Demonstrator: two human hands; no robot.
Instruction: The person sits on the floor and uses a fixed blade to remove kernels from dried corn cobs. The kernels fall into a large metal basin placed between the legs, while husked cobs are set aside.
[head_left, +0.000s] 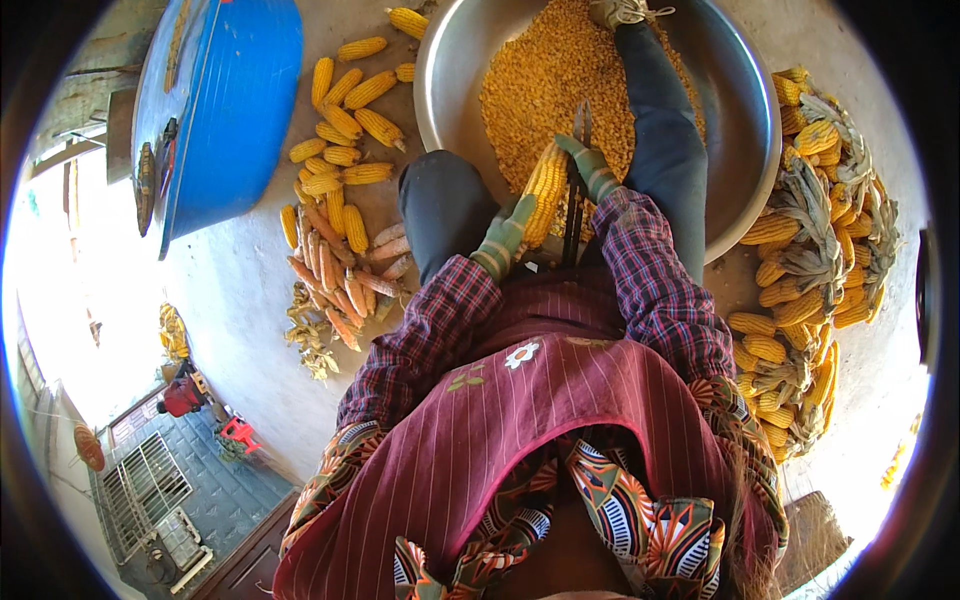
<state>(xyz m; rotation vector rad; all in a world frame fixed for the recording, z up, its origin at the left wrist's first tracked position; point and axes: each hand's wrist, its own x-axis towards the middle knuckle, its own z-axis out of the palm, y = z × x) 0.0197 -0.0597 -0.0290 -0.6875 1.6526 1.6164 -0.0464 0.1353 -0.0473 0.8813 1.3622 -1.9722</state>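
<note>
A yellow corn cob (545, 196) full of kernels stands tilted between my gloved hands. My left hand (506, 234), in a green striped glove, is closed around its lower end. At its upper end my right hand (591, 166), gloved alike, has its fingers on the cob. Those fingers also cross in front of a dark, long metal tool (574, 225) with a pointed tip, partly hidden by the hand. Beyond my hands, loose corn kernels (551, 90) lie heaped in a wide metal basin (739, 157). One of my feet rests in the basin.
Left of me lie whole corn cobs (341, 124) and a pile of stripped cobs (330, 270) beside dry husks (311, 337). A large blue tub (244, 112) stands farther left. Husk-tied bunches of corn (814, 225) are on the right. A red plastic stool (240, 433) is lower left.
</note>
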